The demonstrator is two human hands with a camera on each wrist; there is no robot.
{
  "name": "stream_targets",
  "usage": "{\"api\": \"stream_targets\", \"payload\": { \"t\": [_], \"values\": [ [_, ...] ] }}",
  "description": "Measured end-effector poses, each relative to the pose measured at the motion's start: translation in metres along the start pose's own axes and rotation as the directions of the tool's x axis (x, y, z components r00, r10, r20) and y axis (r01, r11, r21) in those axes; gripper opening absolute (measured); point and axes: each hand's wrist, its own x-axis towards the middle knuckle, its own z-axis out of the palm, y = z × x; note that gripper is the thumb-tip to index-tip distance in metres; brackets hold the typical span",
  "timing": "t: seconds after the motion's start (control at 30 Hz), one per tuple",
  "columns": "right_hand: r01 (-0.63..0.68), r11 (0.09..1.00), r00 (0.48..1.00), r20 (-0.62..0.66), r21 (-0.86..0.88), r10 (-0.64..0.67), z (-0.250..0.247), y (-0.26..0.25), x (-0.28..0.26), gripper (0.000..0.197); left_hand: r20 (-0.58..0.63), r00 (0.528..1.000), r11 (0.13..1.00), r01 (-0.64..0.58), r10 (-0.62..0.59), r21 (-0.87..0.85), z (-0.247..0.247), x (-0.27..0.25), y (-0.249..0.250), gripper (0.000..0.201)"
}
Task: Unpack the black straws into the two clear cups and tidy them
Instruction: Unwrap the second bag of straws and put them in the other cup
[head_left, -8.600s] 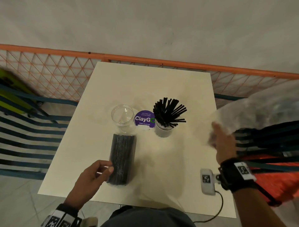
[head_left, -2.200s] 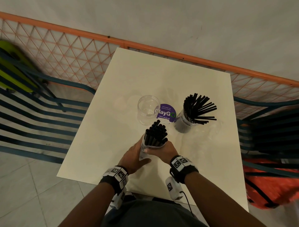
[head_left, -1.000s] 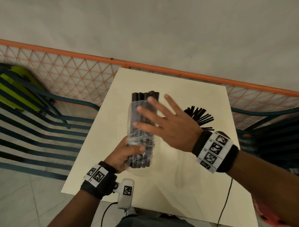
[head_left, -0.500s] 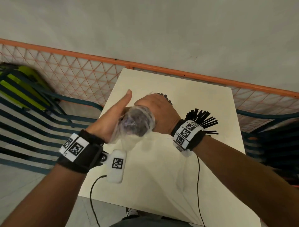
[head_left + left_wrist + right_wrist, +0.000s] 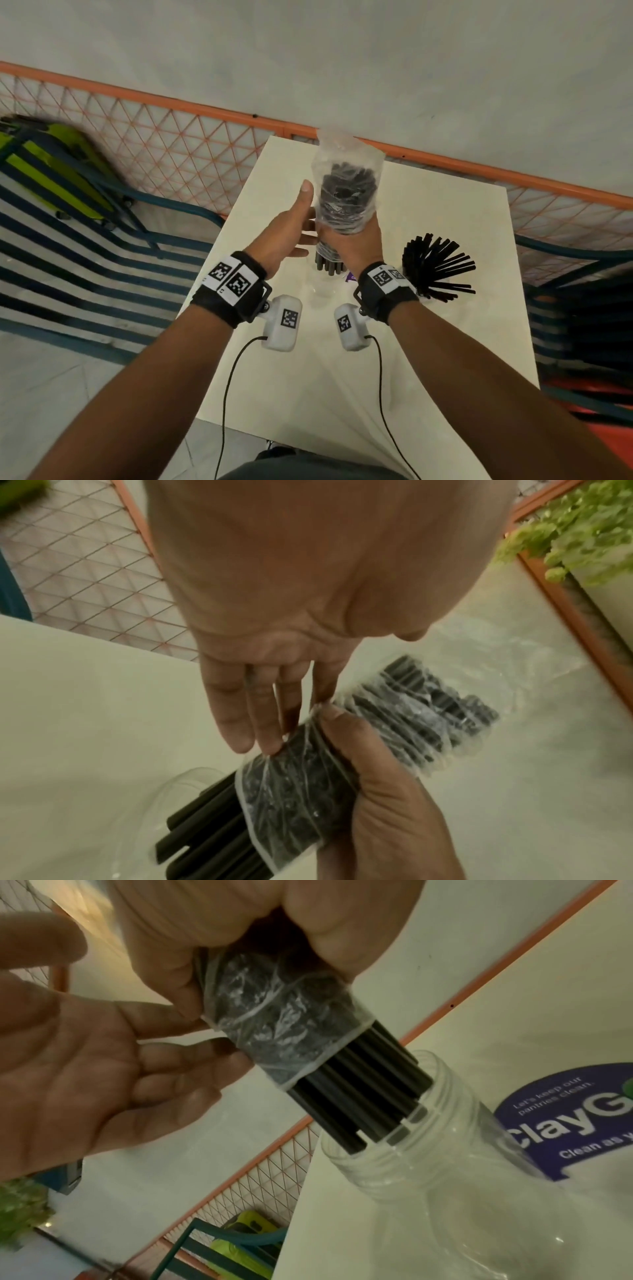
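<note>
Right hand (image 5: 352,240) clamped round the bagged black straws (image 5: 346,192) at frame centre, bare ends dipping into the empty clear cup (image 5: 421,1153). Left hand (image 5: 287,233) loose-fingered, touching the bag. Probably light, stiff, slippery in film — better pinched at the bag's top.

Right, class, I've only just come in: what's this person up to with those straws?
A person is emptying a plastic bag of black straws into an empty clear cup on the table. The right hand grips the bag, open end down, and the straw ends poke out just above the cup's mouth. The left hand is open, its fingertips touching the bag's side. A second cup, to the right, already holds a fan of straws.
</note>
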Motion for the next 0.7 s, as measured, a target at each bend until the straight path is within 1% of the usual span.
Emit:
{"api": "stream_targets", "payload": {
  "t": [0.07, 0.1, 0.23, 0.27, 0.33, 0.37, 0.4, 0.43, 0.5, 0.53, 0.57, 0.63, 0.7],
  "values": [
    [-0.008, 0.999, 1.000, 0.028, -0.031, 0.009, 0.004, 0.003, 0.000, 0.082, -0.018, 1.000, 1.000, -0.015, 0.016, 0.024, 0.003, 0.001, -0.006, 0.072],
    [0.000, 0.999, 0.999, 0.039, -0.046, 0.002, 0.005, 0.006, 0.000, 0.084, -0.025, 1.000, 1.000, -0.012, 0.013, 0.025, 0.003, 0.001, -0.008, 0.070],
    [-0.011, 0.999, 0.994, 0.104, -0.038, 0.015, 0.007, 0.011, -0.001, 0.086, -0.029, 1.000, 1.000, -0.008, 0.009, 0.026, 0.001, 0.002, -0.013, 0.072],
    [-0.010, 1.000, 0.994, 0.109, -0.018, 0.012, 0.006, 0.011, -0.002, 0.081, -0.022, 1.000, 1.000, -0.015, 0.016, 0.027, 0.001, 0.002, -0.013, 0.070],
    [0.022, 1.000, 0.992, 0.126, -0.008, -0.020, 0.004, 0.008, -0.002, 0.062, -0.016, 1.000, 0.999, -0.025, 0.025, 0.025, 0.001, 0.002, -0.013, 0.066],
    [0.030, 1.000, 0.991, 0.131, -0.009, -0.028, 0.003, 0.005, -0.003, 0.055, -0.018, 0.999, 0.999, -0.030, 0.031, 0.027, 0.001, 0.003, -0.013, 0.064],
    [0.030, 1.000, 0.991, 0.128, -0.004, -0.029, 0.001, 0.002, -0.003, 0.055, -0.024, 0.999, 0.999, -0.034, 0.035, 0.031, 0.001, 0.003, -0.013, 0.065],
    [0.024, 1.000, 0.992, 0.126, 0.018, -0.027, -0.002, 0.001, -0.003, 0.060, -0.026, 0.999, 0.999, -0.041, 0.042, 0.033, 0.002, 0.004, -0.013, 0.069],
    [0.003, 0.995, 0.995, 0.098, 0.097, -0.013, -0.010, -0.004, -0.006, 0.067, -0.035, 0.995, 0.996, -0.087, 0.089, 0.034, 0.002, 0.005, -0.013, 0.069],
    [-0.012, 0.990, 0.998, 0.065, 0.140, 0.003, -0.016, -0.009, -0.007, 0.065, -0.061, 0.989, 0.991, -0.130, 0.132, 0.037, 0.002, 0.004, -0.012, 0.066],
    [-0.024, 0.982, 1.000, 0.019, 0.187, 0.021, -0.023, -0.014, -0.009, 0.058, -0.113, 0.977, 0.983, -0.178, 0.181, 0.042, 0.002, 0.003, -0.011, 0.064],
    [0.015, 0.953, 0.998, -0.067, 0.303, 0.005, -0.041, -0.030, -0.013, 0.041, -0.245, 0.935, 0.965, -0.259, 0.257, 0.025, -0.001, 0.001, -0.007, 0.059],
    [0.058, 0.922, 0.992, -0.126, 0.383, -0.010, -0.059, -0.042, -0.019, 0.027, -0.325, 0.900, 0.949, -0.314, 0.291, -0.020, -0.005, -0.004, -0.008, 0.054]
  ]
}}
